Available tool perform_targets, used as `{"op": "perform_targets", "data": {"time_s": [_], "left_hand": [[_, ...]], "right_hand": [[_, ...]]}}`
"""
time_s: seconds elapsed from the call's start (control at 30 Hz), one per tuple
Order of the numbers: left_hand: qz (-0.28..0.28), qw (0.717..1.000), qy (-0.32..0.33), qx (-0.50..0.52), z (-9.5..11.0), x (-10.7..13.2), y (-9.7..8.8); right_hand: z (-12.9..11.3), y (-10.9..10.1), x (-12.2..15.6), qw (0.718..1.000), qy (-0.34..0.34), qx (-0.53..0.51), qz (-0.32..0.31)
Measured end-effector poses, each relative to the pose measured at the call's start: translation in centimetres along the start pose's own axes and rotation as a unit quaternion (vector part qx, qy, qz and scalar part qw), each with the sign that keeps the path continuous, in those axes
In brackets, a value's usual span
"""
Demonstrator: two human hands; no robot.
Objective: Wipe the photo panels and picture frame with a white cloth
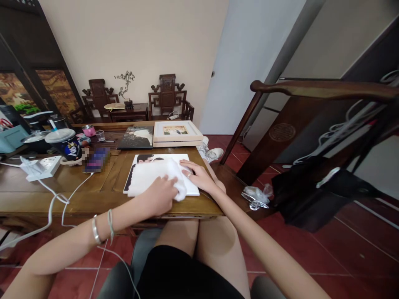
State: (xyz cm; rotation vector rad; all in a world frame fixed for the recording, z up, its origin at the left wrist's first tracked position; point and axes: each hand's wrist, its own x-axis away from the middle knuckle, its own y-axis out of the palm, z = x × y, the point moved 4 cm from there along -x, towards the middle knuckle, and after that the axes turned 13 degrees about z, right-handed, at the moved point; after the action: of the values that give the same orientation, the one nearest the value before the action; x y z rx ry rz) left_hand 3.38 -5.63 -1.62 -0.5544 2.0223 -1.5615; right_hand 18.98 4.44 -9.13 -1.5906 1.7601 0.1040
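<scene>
The left hand (pixel 162 193) has its fingers curled closed on a white cloth (pixel 179 176); the right hand (pixel 199 176) lies flat with fingers extended, gripping nothing. Beneath both is a photo panel (pixel 146 176), resting near the front edge of the surface (pixel 106 199). A hard stroke with little bracing could skid it, and the right hand's ring (pixel 188 176) might scratch it. Beyond the fingers, a white frame (pixel 179 141) could get bumped; to their left, a snagged charging cable (pixel 77 185) could drag the phone (pixel 96 160).
</scene>
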Motion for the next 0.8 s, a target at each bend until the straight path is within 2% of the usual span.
{"op": "perform_targets", "data": {"time_s": [0.1, 0.2, 0.33, 0.47, 0.6, 0.7, 0.8], "left_hand": [[-0.034, 0.999, 0.027, 0.002, 2.5, 2.1, -1.6], [-0.053, 0.998, 0.032, 0.023, 3.1, 2.8, -2.6], [-0.051, 0.997, -0.002, 0.061, 0.5, 1.3, -2.1], [-0.026, 0.997, -0.029, 0.063, -4.0, -1.4, 0.5], [0.033, 0.997, -0.054, 0.04, -7.4, -3.8, 3.2], [0.058, 0.996, -0.065, 0.034, -7.7, -4.6, 4.0], [0.054, 0.996, -0.042, 0.061, -6.1, -4.4, 3.5]], "right_hand": [[0.0, -0.1, 0.0, 1.0, -0.002, -0.008, 0.0], [0.0, -0.1, 0.0, 1.0, -0.002, -0.009, 0.002], [0.1, 0.0, 0.0, 1.0, -0.001, -0.004, 0.0], [0.3, 0.0, 0.0, 1.0, 0.009, -0.027, 0.005], [1.1, -0.3, -0.1, 0.994, 0.073, -0.076, 0.02], [1.4, -0.4, -0.2, 0.984, 0.127, -0.119, 0.023], [1.2, -0.5, -0.2, 0.981, 0.138, -0.136, 0.022]]}}
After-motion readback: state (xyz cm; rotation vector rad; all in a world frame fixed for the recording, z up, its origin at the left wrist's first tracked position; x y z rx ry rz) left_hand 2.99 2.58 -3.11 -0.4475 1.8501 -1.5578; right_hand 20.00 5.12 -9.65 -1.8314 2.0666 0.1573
